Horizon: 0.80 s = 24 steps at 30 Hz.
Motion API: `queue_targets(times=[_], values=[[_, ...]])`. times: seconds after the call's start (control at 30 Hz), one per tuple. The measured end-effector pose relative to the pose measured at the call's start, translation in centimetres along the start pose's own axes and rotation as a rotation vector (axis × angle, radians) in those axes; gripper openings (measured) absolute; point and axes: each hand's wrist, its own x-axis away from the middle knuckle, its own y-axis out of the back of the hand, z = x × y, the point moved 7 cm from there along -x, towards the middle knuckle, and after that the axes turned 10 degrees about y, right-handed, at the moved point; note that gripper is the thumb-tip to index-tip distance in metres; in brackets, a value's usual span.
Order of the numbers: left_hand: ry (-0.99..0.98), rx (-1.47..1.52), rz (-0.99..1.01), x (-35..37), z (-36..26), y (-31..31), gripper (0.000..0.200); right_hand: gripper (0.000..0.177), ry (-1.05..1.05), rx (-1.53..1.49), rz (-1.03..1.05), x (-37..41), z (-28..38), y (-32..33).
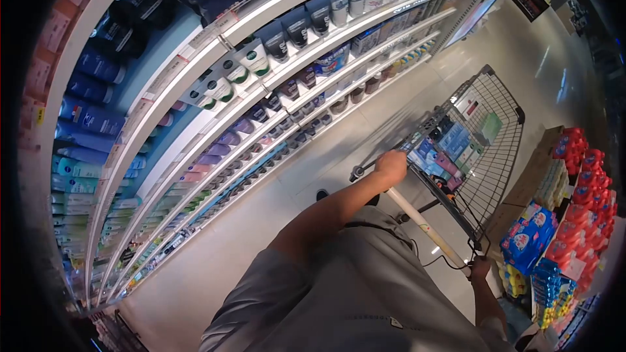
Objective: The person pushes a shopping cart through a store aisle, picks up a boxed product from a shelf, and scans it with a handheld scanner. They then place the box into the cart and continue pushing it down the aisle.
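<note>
between shelves (215,45) and detergent stack (580,182), left hand (391,166) and right hand (480,267) each clamp the handle bar (420,221) of the loaded cart (505,156), so even pressure should keep it tracking straight.

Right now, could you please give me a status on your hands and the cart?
Left hand shut on cart handle. Right hand likewise. Cart holds boxed goods. Stacked display close at right.
</note>
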Motion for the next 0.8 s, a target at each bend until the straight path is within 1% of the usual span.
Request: queue_targets(times=[0.03,0.07,0.1,0.17,0.2,0.23,0.27,0.3,0.37,0.43,0.47,0.53,0.63,0.73,0.77,0.8], values=[[0.001,0.009,0.008,-0.1,0.1,-0.2,0.022,0.019,0.048,-0.056,-0.019,-1.6,-2.4,-0.1],[0.003,-0.013,0.009,0.5,-0.2,0.7,0.022,0.017,0.095,-0.113,-0.043,-1.7,-2.0,-0.5],[0.005,-0.026,-0.002,0.1,0.0,0.4,0.022,0.016,0.116,-0.112,-0.023,-2.1,-1.8,-1.2],[0.005,-0.032,-0.006,0.0,0.2,-0.1,0.022,0.016,0.135,-0.119,-0.026,-2.1,-2.6,-0.4],[0.005,-0.022,-0.001,-0.3,0.5,-0.4,0.022,0.018,0.111,-0.105,-0.01,-2.6,-3.4,-0.1],[-0.006,-0.01,0.015,-0.4,0.3,-0.7,0.022,0.026,0.157,-0.11,0.045,-1.7,-2.0,-0.1],[-0.009,-0.009,-0.001,-0.5,0.3,-0.7,0.022,0.027,0.098,-0.109,0.043,-1.5,-1.8,0.0],[-0.018,0.01,-0.023,-0.3,0.2,-0.5,0.024,0.027,0.11,-0.103,0.044,-0.9,-1.0,0.0],[-0.024,-0.022,-0.008,-0.1,0.2,-0.6,0.023,0.029,0.058,-0.095,0.043,0.2,0.5,0.1],[-0.062,-0.045,-0.021,0.4,-0.2,0.2,0.022,0.032,0.086,-0.105,0.027,0.1,0.3,0.1],[-0.09,-0.058,-0.037,0.5,-0.2,0.1,0.021,0.027,0.054,-0.111,0.025,0.4,0.4,0.0],[-0.114,-0.072,-0.055,0.5,-0.2,-0.1,0.019,0.03,0.019,-0.091,-0.007,1.6,2.1,0.2],[-0.125,-0.092,-0.062,0.4,-0.1,-0.3,0.016,0.031,0.091,-0.173,-0.052,0.8,0.4,0.7],[-0.117,-0.084,-0.053,0.5,0.0,-0.6,0.014,0.029,0.203,-0.192,-0.081,0.6,0.5,1.6],[-0.122,-0.06,-0.057,0.6,0.1,-0.6,0.014,0.032,0.262,-0.202,-0.114,0.4,1.0,1.8],[-0.126,-0.037,-0.062,0.7,0.0,-0.5,0.013,0.031,0.249,-0.202,-0.18,0.2,1.1,2.7]])
